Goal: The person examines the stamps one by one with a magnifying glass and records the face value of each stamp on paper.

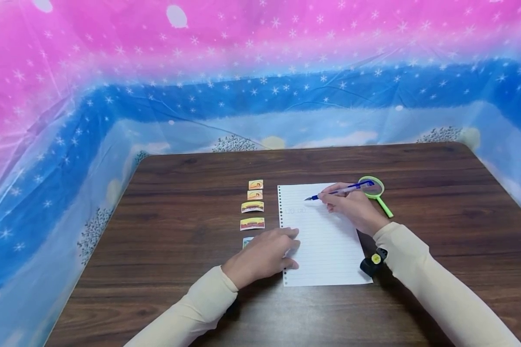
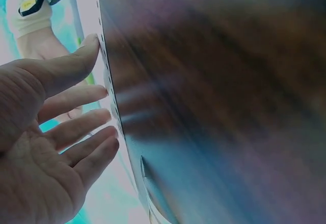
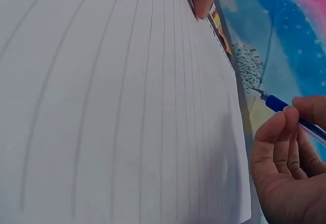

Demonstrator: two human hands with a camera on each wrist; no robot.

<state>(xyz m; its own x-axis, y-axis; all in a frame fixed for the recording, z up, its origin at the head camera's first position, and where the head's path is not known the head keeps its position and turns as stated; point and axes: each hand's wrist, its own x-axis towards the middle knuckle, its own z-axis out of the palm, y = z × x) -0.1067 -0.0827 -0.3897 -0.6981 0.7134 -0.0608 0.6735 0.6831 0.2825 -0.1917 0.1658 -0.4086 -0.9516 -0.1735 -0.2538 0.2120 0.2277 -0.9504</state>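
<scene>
A blue pen (image 1: 339,191) is pinched between the thumb and fingers of my right hand (image 1: 351,205), its tip pointing left over the upper part of a lined sheet of paper (image 1: 325,250). Faint writing (image 1: 295,211) shows near the sheet's upper left. The right wrist view has the same pen (image 3: 277,103) held above the paper's far edge. My left hand (image 1: 267,253) rests with fingers spread on the punched left edge of the sheet. From the left wrist view, that hand's fingertips (image 2: 109,132) touch along the row of holes.
Left of the paper runs a column of small printed cards (image 1: 252,223), the lowest partly hidden by my left hand. A green-rimmed magnifying glass (image 1: 384,202) lies just right of the sheet. The brown wooden table (image 1: 178,202) is backed by a pink and blue snowflake cloth (image 1: 243,72).
</scene>
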